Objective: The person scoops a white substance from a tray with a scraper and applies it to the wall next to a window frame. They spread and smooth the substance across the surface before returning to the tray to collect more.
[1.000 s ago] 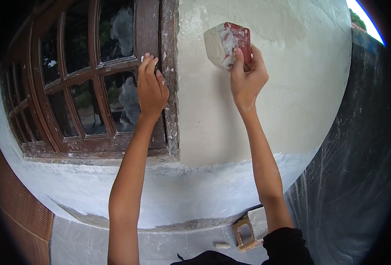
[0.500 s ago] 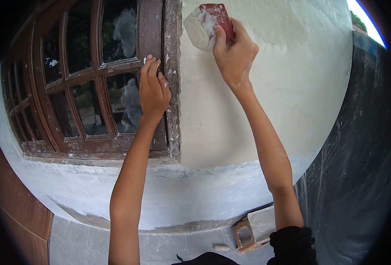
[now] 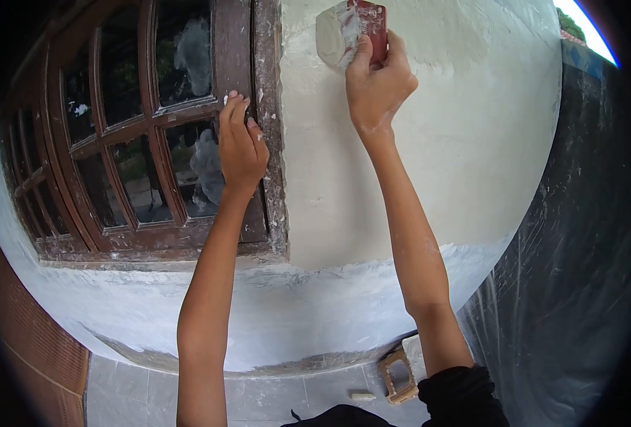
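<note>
My right hand [image 3: 381,82] grips a red putty spreader [image 3: 374,25] high on the plastered wall [image 3: 344,171]. A thick lump of off-white putty [image 3: 331,39] coats the tool's left side. Thumb and fingers close on its lower edge. My left hand [image 3: 243,146] rests on the brown wooden window frame [image 3: 233,50], with its fingers stretched upward and slightly bent. White smears mark its fingertips, and I see no tool in it. The upper wall is cream and smooth; below the window it turns white and rougher.
Glass panes [image 3: 184,53] with whitish smudges fill the window at left. On the grey tiled floor [image 3: 258,398] stands a brown stool [image 3: 399,377], partly behind my right arm, beside a small pale block [image 3: 362,396]. A dark sheet [image 3: 543,285] hangs at right.
My right hand and the putty spreader have shifted slightly up, and the spreader sits more upright. My left hand stays on the frame. The view has shifted a little.
</note>
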The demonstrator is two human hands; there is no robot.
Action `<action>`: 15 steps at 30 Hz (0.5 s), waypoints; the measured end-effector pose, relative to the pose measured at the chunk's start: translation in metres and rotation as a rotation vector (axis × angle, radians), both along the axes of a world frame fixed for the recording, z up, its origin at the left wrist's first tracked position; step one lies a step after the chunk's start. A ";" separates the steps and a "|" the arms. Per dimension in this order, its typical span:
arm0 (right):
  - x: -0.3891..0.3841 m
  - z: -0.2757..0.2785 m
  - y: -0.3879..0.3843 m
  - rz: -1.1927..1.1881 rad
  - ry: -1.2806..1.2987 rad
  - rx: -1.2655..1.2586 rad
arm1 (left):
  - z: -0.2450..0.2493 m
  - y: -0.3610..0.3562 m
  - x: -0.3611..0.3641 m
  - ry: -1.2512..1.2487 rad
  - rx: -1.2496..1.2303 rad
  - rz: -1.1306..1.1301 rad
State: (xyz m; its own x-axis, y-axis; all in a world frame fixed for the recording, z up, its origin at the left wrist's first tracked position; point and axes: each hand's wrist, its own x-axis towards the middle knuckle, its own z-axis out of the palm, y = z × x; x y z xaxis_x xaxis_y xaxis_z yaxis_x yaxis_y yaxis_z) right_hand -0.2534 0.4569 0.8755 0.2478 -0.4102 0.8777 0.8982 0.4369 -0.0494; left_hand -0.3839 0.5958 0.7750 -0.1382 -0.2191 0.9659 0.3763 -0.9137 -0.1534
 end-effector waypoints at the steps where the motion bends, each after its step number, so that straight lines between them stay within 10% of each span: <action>1: 0.007 0.002 -0.005 -0.010 0.045 0.039 | 0.000 -0.001 0.001 0.000 0.011 0.010; 15: 0.002 -0.049 -0.018 0.445 0.115 -0.142 | -0.002 -0.002 0.000 0.028 -0.007 -0.004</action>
State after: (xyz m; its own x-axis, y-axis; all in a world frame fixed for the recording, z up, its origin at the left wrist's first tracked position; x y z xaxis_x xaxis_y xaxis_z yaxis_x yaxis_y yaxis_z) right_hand -0.2516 0.4394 0.8268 0.4706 -0.1204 0.8741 0.6110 0.7591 -0.2244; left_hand -0.3837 0.5937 0.7731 -0.1122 -0.2115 0.9709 0.3687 -0.9162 -0.1570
